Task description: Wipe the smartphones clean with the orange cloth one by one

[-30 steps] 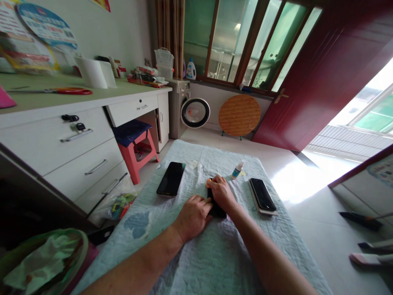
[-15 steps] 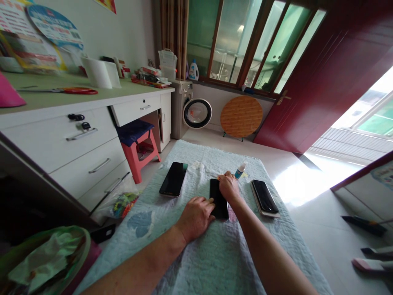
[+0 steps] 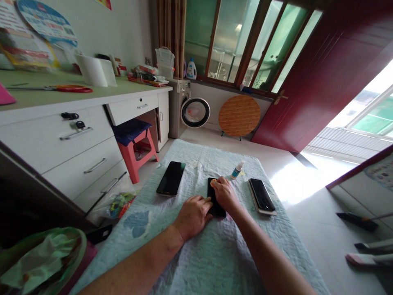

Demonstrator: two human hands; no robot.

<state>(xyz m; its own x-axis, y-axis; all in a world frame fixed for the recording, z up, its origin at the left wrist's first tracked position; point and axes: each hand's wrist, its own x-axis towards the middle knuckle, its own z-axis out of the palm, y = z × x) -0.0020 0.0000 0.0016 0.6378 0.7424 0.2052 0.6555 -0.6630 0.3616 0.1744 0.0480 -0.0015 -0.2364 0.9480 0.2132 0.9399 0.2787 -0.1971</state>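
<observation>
A black smartphone (image 3: 217,208) lies flat on a pale blue quilted cloth (image 3: 196,254). My left hand (image 3: 194,215) grips its left edge, fingertips over the glass and thumb at the near end. Pinched in my right hand (image 3: 225,192) is a small orange round pad (image 3: 213,183), pressed on the upper part of the screen; the fingers partly hide it. Just beyond that hand stands a small spray bottle (image 3: 237,170) with a blue label. Another dark phone (image 3: 171,178) lies to the left. On the right, one more phone (image 3: 262,194) rests on a light flat thing.
A white desk (image 3: 92,116) with drawers runs along the left, with a red stool (image 3: 139,153) partly beneath it. A bin (image 3: 82,250) stands at lower left. Beyond the cloth are a washing machine with its door open (image 3: 195,112) and a round wooden tabletop (image 3: 239,116).
My right hand has moved left across the phone's upper screen, bringing the orange pad into clearer view and uncovering the spray bottle. My left hand stays on the phone; the view has shifted slightly.
</observation>
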